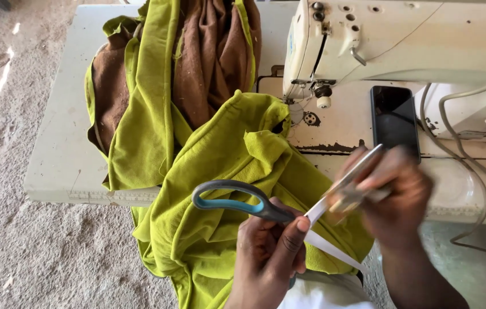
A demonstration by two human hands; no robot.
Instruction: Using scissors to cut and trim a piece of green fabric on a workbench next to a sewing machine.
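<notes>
My left hand (pixel 271 252) grips a pair of scissors (pixel 237 200) just behind the pivot. Their grey and blue handle loops point left and the blades slant up to the right. A narrow white strip (pixel 334 252) runs from under my left thumb down to the right. My right hand (pixel 397 194) is blurred, with its fingers closed where the strip's upper end meets the blades. Both hands hover over a yellow-green cloth (pixel 226 166) that hangs off the table's front edge onto my lap.
A cream sewing machine (pixel 403 40) stands on the pale table (pixel 60 149) at the right, with a black phone (pixel 394 117) lying on its bed. Brown and green fabric (pixel 197 57) is heaped at the back. Grey cables (pixel 472 166) trail on the right, above sandy ground (pixel 25 257).
</notes>
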